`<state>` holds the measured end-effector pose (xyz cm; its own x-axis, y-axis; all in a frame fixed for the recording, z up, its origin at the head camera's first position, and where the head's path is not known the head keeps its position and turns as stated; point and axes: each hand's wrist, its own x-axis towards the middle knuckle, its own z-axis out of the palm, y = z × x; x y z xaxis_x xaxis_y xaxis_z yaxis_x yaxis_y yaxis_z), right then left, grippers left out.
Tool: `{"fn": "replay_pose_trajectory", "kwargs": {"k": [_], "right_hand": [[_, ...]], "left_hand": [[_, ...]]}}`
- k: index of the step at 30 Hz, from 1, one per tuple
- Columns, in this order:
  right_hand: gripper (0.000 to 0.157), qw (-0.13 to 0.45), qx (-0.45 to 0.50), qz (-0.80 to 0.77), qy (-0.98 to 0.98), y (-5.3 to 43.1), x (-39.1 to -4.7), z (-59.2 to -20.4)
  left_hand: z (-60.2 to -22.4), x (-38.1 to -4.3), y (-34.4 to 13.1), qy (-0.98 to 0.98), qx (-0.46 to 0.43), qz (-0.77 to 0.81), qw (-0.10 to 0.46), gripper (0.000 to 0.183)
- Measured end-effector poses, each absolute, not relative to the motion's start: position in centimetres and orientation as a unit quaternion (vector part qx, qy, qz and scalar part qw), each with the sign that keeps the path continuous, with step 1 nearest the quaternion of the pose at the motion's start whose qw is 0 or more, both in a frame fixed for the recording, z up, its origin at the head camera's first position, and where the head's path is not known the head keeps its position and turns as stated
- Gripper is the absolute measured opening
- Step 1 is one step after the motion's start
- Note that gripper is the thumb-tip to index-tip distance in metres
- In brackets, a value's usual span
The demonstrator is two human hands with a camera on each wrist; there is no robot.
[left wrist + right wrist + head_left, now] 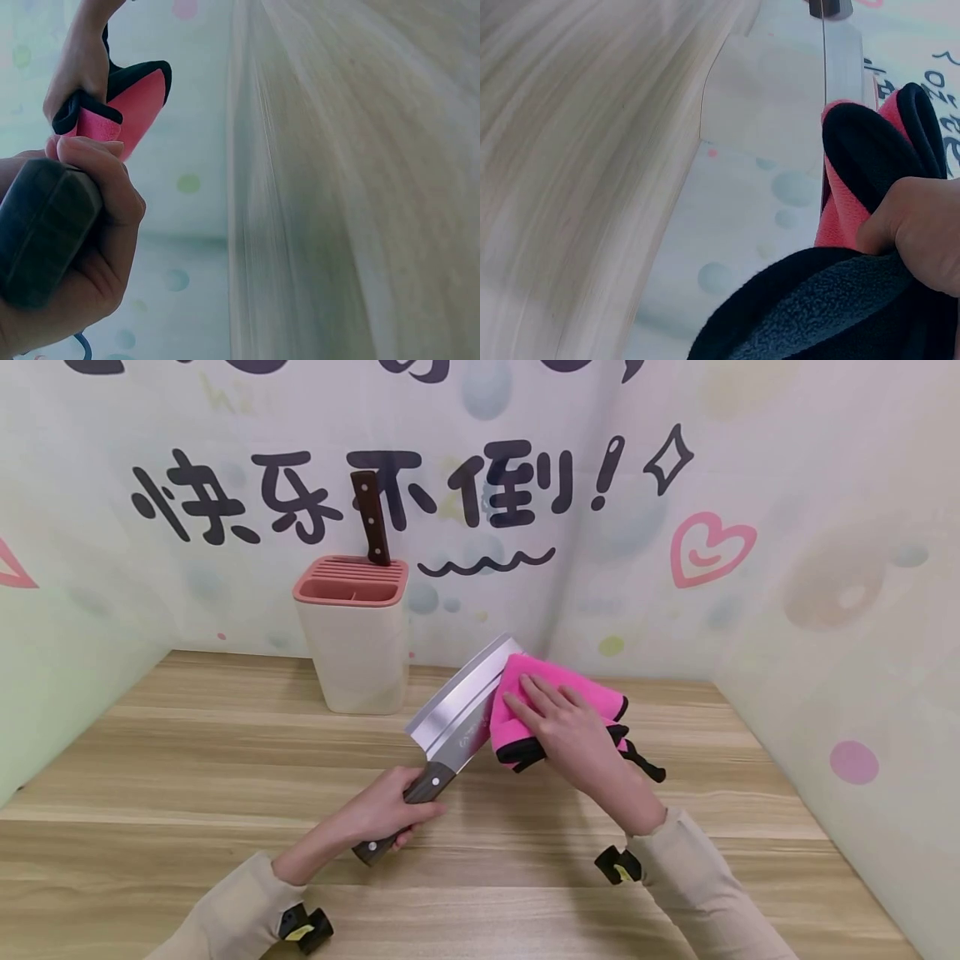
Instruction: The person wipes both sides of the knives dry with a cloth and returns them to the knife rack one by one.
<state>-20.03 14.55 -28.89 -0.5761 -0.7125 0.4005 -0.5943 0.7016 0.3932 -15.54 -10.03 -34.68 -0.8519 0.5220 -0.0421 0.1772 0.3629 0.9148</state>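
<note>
A dark-handled cleaver [452,737] slants upward, a folded pink, black-edged cloth [588,687] partly covering its blade [471,693].

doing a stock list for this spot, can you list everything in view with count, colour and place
table: 1, light wood-grain, across the bottom
walls: 3, pale with printed marks, back and both sides
holder: 1, white with pink top, back left of centre
knife handle: 1, dark brown, standing in the holder
cleaver: 1, silver with dark handle, centre
cloth: 1, pink with black edging, over part of the blade
wrist devices: 2, black, one at each wrist
sleeves: 2, beige, bottom
left hand: 1, on the cleaver's handle
right hand: 1, on the cloth
</note>
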Motion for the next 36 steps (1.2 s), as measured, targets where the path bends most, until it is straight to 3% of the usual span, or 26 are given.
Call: {"fn": "replay_pose_trajectory", "kwargs": {"k": [36], "right_hand": [[0.053, 0.276, 0.5, -0.202, -0.796, 12.0, -17.7, -29.0]], "left_hand": [[-34.6, -16.1, -9.3, 0.812, 0.22, 0.515, 0.164, 0.017]]}}
